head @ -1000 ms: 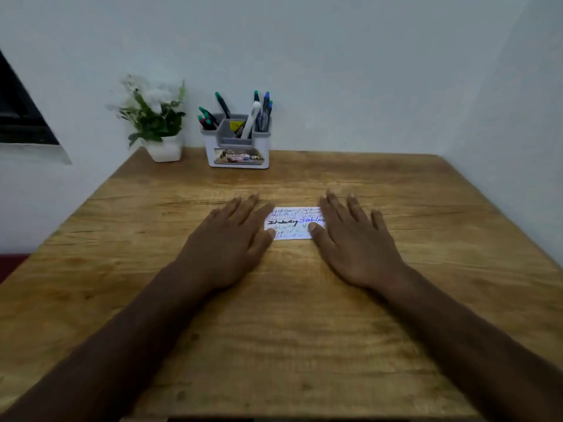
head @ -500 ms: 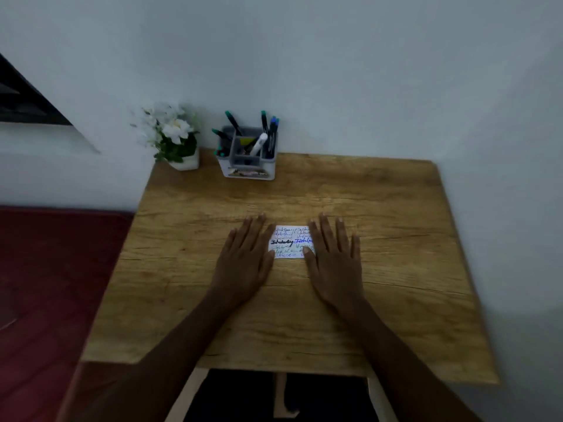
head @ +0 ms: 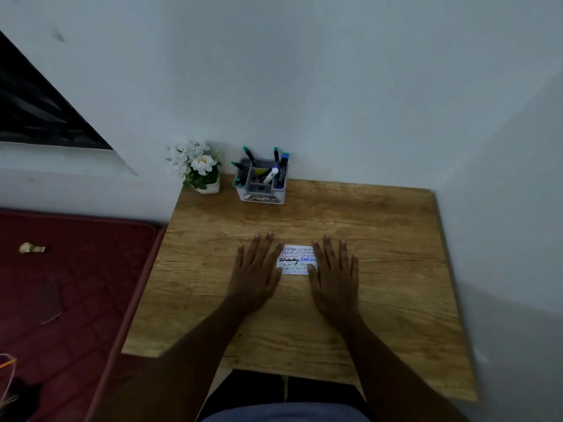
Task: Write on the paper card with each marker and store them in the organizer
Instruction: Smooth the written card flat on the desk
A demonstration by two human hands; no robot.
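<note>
Both hands lie flat and empty, left hand and right hand flanking the card between them. Card likely thin, light, bendable; lift by an edge. Markers stand in the organizer beyond the fingertips.

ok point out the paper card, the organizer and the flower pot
paper card [head: 297, 259]: head view, on the middle of its written face
organizer [head: 263, 197]: head view, on its front wall
flower pot [head: 209, 188]: head view, on its white side
</note>
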